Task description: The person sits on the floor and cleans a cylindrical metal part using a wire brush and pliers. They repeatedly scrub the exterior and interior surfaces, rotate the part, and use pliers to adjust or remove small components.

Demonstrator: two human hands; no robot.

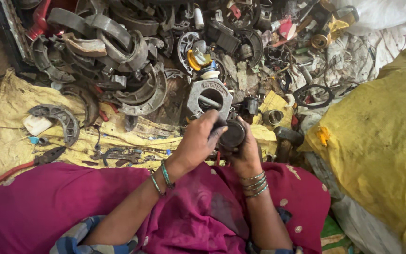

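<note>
Both of my hands meet over my lap on one small round dark metal part (232,135). My left hand (197,140) curls over its left side, thumb on the rim. Around its right and underside wraps my right hand (247,151). Green bangles sit on both wrists. Just beyond the part lies a grey metal housing with a round hole (209,97). The far side of the held part is hidden by my fingers.
A heap of curved brake shoes (132,70) and mixed scrap metal fills the top. Red-handled pliers (27,163) and a small wrench (118,154) lie on the yellow sacking (10,136) at left. A big yellow sack (381,141) rises at right. Magenta cloth (71,197) covers my lap.
</note>
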